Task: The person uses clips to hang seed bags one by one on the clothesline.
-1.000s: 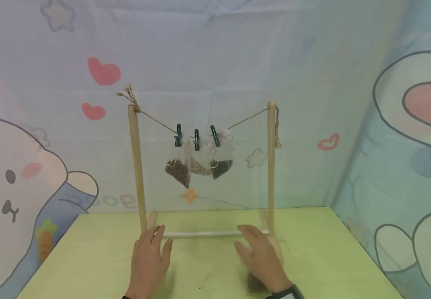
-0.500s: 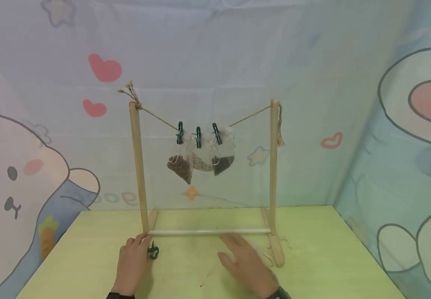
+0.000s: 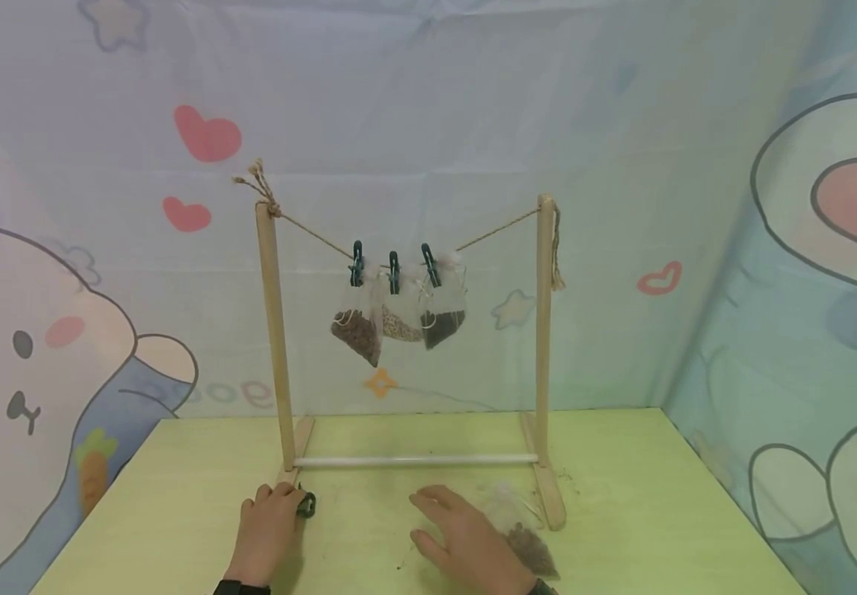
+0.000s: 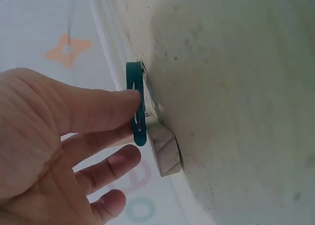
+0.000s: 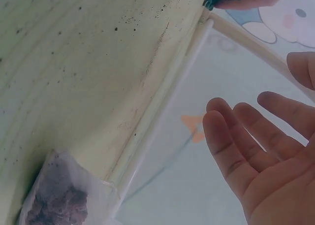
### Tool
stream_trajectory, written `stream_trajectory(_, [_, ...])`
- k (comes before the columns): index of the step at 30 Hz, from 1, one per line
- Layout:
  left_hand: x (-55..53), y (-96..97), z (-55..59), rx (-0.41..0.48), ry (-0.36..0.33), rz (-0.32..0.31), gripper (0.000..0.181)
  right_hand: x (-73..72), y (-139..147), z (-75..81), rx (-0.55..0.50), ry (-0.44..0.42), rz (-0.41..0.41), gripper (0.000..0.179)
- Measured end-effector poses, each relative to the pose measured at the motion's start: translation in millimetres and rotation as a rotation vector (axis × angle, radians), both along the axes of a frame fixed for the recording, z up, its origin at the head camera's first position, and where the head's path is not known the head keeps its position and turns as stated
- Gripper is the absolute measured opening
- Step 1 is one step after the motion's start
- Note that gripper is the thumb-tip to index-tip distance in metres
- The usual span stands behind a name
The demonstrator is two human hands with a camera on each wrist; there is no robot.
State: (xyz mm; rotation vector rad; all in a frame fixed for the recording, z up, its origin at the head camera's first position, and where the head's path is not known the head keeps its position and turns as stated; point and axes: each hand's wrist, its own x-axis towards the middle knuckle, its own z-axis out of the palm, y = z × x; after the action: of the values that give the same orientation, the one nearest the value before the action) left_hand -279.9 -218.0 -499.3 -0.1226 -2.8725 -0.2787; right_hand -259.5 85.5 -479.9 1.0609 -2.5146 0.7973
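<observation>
Thumb and fingers of my left hand [image 3: 264, 530] pinch a dark green clothespin [image 4: 134, 76] at the left foot of the wooden rack, low over the table. My right hand [image 3: 465, 541] hovers above the table with fingers apart and holds nothing. Beside it, partly covered by that hand, a tea bag [image 3: 530, 552] with brown contents lies on the table; the right wrist view shows it at lower left. Three filled tea bags hang from the twine [image 3: 314, 235]: a brown one [image 3: 359, 335], a pale speckled one [image 3: 402, 326] and a black one [image 3: 443, 329], each under a green clothespin [image 3: 357, 266].
The rack has a left post [image 3: 272, 330], a right post [image 3: 543, 330] and a white crossbar [image 3: 413, 462] low between them. Its right foot [image 3: 549, 500] reaches forward near the lying bag. A printed cloth [image 3: 473, 99] stands behind the yellow table [image 3: 636, 496].
My left hand has moved left to the clothespin and now pinches it. My right hand has shifted left and toward me, uncovering the lying tea bag. The hanging bags stay put.
</observation>
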Motion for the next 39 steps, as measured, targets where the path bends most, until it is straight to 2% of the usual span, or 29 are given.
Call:
stream_trajectory(3, [-0.1,-0.4,0.0,0.038,0.03,-0.021,0.02,0.9,0.3,2.1,0.021,-0.03,0.0,0.037])
stream_trajectory(8, [0.0,0.2,0.3,0.099,0.016,-0.063,0.021,0.8,1.6,4.7,0.056,-0.095,-0.003,0.04])
stream_trajectory(14, [0.9,4.1,1.4,0.116,-0.027,-0.032,0.02,-0.7,4.1,4.2,0.057,-0.127,0.012,0.041])
stream_trajectory(19, [1.5,6.6,3.7,0.107,-0.048,-0.01,0.019,-2.1,5.2,1.9,0.05,-0.097,0.023,0.039])
stream_trajectory(21, [1.5,7.2,5.9,0.115,-0.031,-0.018,0.018,-2.7,5.6,1.1,0.05,-0.103,0.017,0.039])
stream_trajectory(23, [2.9,8.7,10.0,0.116,0.017,-0.038,0.02,-3.9,6.5,1.0,0.041,-0.118,0.013,0.038])
stream_trajectory(25, [5.9,12.9,17.2,0.125,0.082,-0.075,0.024,-4.6,7.9,2.6,0.012,-0.143,0.012,0.038])
stream_trajectory(28, [15.7,25.2,34.2,0.129,0.165,-0.137,0.029,-5.1,10.7,7.2,-0.075,-0.163,0.019,0.037])
stream_trajectory(33, [34.4,54.4,61.6,0.104,0.249,-0.277,0.032,-3.7,14.6,16.0,-0.219,-0.162,0.021,0.037])
stream_trajectory(36, [42.0,71.8,69.6,0.073,0.29,-0.379,0.035,-2.5,16.3,20.3,-0.244,-0.163,0.023,0.04])
stream_trajectory(39, [46.3,87.1,73.4,0.054,0.288,-0.463,0.037,-1.5,17.8,23.4,-0.233,-0.174,0.039,0.046])
